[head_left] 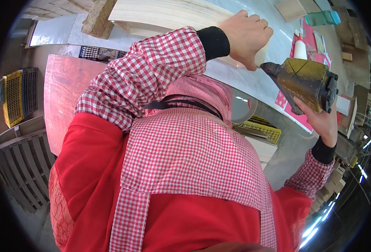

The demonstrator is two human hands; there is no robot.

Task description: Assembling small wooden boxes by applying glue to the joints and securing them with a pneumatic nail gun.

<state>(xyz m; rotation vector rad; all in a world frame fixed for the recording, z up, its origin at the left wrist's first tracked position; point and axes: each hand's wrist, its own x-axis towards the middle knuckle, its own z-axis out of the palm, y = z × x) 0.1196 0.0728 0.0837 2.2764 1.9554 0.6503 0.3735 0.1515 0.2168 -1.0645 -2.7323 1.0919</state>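
Note:
A long box of pale wood point(168, 11) lies on the worktable at the top. My left hand point(249, 38) is closed over its right end, knuckles up and thumb pointing down toward me. In my right hand point(319, 124) is a worn, yellow-and-black nail gun point(304, 77), gripped from below and held tilted. Its dark nose points left and sits right beside my left thumb, at the near right end of the wood. Whether the nose touches the wood, I cannot tell. The left fingertips are hidden behind the hand.
A white glue bottle with a red tip point(299, 49) stands on a red sheet, behind the nail gun. Farther back lies a teal bottle point(323, 18). A rough wooden block point(99, 19) sits by the box's left end. Yellow crates point(13, 98) stand at the left.

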